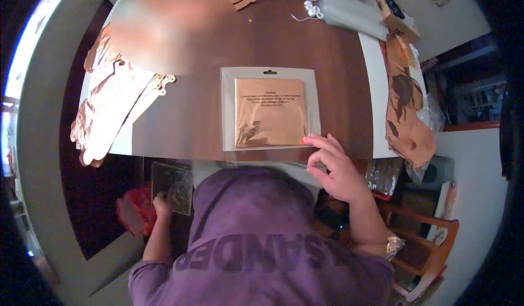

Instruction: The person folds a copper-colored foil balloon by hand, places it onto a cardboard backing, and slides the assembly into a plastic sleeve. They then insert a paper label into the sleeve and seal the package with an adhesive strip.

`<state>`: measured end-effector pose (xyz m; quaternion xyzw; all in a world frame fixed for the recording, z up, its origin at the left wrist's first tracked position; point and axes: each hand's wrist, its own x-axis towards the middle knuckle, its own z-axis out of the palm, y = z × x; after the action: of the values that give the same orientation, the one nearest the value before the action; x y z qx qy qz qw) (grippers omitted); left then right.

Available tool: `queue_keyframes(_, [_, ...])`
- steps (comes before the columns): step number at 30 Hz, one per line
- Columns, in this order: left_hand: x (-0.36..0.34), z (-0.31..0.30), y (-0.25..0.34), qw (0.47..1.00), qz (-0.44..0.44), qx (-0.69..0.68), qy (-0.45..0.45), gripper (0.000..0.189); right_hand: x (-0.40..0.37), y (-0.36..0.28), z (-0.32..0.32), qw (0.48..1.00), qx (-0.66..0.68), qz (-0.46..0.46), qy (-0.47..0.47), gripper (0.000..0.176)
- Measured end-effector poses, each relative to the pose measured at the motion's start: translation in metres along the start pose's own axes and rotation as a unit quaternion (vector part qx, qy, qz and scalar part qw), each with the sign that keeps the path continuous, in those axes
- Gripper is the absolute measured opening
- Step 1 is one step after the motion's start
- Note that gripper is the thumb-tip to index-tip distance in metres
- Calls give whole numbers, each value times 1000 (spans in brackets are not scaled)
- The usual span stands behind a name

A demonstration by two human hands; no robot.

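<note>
A flat package (270, 112) lies on the table: a copper-coloured foil packet with dark warning print, on a pale backing with a hanging hole at the top. My right hand (338, 169) is at its lower right corner. One fingertip touches the corner there, and the fingers are loosely curved and apart. Low on the left, below the table edge, my left hand (160, 205) is closed at the side of a clear plastic sleeve (174, 183). The fingers are small and dim in this view.
Shiny copper foil pieces (106, 104) hang over the table's left edge, and more foil (406, 99) lies along the right. White cord (312, 10) and a stack of clear bags (349, 6) sit at the back. A red bag (136, 210) is low left; a wooden chair (420, 240) stands right.
</note>
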<state>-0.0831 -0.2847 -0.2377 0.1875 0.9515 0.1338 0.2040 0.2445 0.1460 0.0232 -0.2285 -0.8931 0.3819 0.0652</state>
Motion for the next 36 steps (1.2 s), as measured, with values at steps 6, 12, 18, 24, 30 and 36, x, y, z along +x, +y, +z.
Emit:
queue_keyframes(6, [45,32,-81,988,-52,141,-40,55,-2,3,0,1000,12,-14,12,13])
queue_keyframes(12, [100,8,-85,977,22,175,-118,71,-16,0,-10,993,45,-8,107,12])
queue_keyframes(18, [109,8,-124,957,170,193,133,46,-31,0,-14,987,68,35,141,12])
queue_keyframes(24, [55,-23,-77,968,-144,110,-172,41,-32,5,-16,979,83,-1,188,13])
queue_keyframes(30, [40,-44,26,981,-32,110,-157,41,-28,3,-18,990,-11,-10,143,29])
queue_keyframes(36, [-26,-148,237,804,592,-23,48,40,-20,11,10,970,-217,-78,83,69])
